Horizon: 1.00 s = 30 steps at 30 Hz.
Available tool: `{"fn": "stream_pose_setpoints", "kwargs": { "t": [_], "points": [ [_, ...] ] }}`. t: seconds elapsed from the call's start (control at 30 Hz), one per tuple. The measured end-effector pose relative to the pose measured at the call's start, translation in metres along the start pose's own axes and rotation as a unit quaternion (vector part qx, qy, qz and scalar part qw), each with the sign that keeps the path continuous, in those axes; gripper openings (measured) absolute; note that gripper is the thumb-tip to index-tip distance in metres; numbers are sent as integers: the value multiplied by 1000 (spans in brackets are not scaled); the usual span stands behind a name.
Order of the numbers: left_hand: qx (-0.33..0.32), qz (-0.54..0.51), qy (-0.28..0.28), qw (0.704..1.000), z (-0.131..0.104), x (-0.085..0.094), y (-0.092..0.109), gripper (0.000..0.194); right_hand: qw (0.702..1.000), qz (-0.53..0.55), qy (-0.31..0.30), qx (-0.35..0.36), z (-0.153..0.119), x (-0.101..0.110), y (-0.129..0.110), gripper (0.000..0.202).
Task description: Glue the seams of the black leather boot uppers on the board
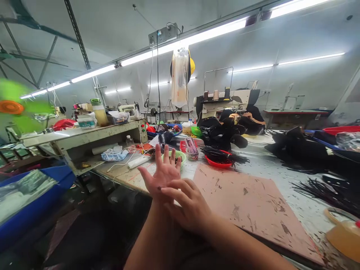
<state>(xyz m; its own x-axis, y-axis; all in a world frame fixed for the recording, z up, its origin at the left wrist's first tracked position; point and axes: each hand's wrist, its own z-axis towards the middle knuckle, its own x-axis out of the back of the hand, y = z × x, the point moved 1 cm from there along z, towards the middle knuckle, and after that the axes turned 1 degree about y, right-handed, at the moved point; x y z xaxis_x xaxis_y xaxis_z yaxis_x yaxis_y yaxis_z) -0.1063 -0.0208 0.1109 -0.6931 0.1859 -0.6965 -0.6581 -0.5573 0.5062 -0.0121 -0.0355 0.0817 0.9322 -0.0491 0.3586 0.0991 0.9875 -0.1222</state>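
Observation:
My left hand (164, 174) is held up, palm facing me and fingers spread, over the near edge of the worktable. A small dark speck (159, 188) lies on the base of that palm. Across it reaches my right hand (189, 204), fingers apart and slightly bent, with one fingertip at the speck. Neither hand grips anything; whether the speck is a loose scrap or a stain I cannot tell. Behind the left fingers stands a light green basket (181, 155), partly hidden. To the right lies a stained pink mat (244, 202).
A red basket (218, 162) holds thin black strips. Black pieces (300, 148) are heaped at the right, near a jar of amber liquid (344, 240). A co-worker's hand (249, 116) is at a sewing machine (239, 99). A blue bin (33, 202) stands left.

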Motion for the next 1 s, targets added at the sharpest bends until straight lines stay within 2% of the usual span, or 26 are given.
{"fn": "stream_pose_setpoints", "kwargs": {
  "t": [0.1, 0.23, 0.4, 0.57, 0.8, 0.93, 1.0],
  "points": [
    [27, -3, -1, 1000, -8, -1, -4, 77, 999, 23, 6, -39, 8, -9, -3, 25],
    [28, -9, 34, 999, -13, 3, -6, 79, 996, 55, 26, -63, -1, -20, -1, 23],
    [39, -21, 57, 997, -12, 5, -11, 82, 996, 45, 29, -77, -6, -20, 3, 33],
    [69, -32, 57, 995, -7, 9, -20, 81, 994, 22, 32, -98, -10, -20, 7, 20],
    [69, -70, 55, 994, -4, 15, -24, 82, 994, 11, 3, -110, -11, -23, 10, 39],
    [84, -64, 69, 992, -2, 16, -25, 82, 993, 11, 15, -119, -14, -25, 13, 23],
    [94, -61, 84, 990, 0, 17, -26, 82, 992, 9, 19, -121, -15, -26, 16, 22]
  ]
}}
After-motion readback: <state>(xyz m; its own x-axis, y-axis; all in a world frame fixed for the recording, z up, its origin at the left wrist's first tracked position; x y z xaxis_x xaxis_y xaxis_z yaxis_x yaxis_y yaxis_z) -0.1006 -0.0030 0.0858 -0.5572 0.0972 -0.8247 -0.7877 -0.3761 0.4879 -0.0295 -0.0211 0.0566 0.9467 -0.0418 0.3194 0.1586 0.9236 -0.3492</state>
